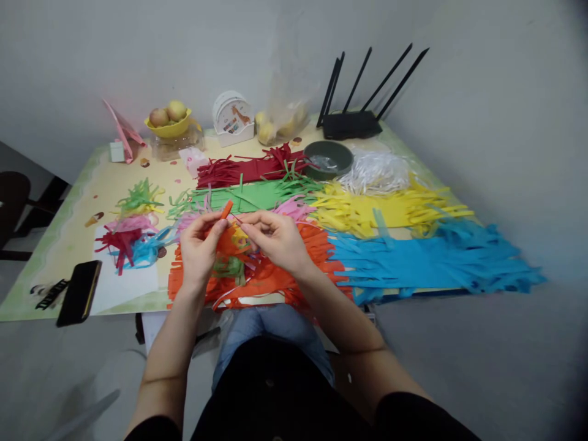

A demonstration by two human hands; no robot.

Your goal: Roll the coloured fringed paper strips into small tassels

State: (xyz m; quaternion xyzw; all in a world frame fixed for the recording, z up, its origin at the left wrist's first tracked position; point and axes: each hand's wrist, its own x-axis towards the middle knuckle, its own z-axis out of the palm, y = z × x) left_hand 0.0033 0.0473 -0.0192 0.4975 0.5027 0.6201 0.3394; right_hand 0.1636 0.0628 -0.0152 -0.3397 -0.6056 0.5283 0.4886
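My left hand (200, 242) pinches a small folded orange strip (226, 209) between thumb and fingers. Close beside it, my right hand (278, 240) is closed in a pinch on a thin dark sliver (236, 218), too fine to name, whose tip points toward the strip. Below both hands lies a spread of fringed orange strips (275, 278), with some green, yellow and pink pieces on top. Fringed green strips (260, 197) and dark red strips (250, 170) lie beyond the hands. Blue strips (395, 260) and yellow strips (386, 208) are spread to the right.
Small coloured bundles (124, 242) lie on white paper (103, 288) at left, near a black phone (79, 293) at the table edge. Behind are a yellow fruit bowl (169, 128), a giraffe-print holder (233, 119), a dark bowl (328, 160), white strands (374, 171) and a router (351, 125).
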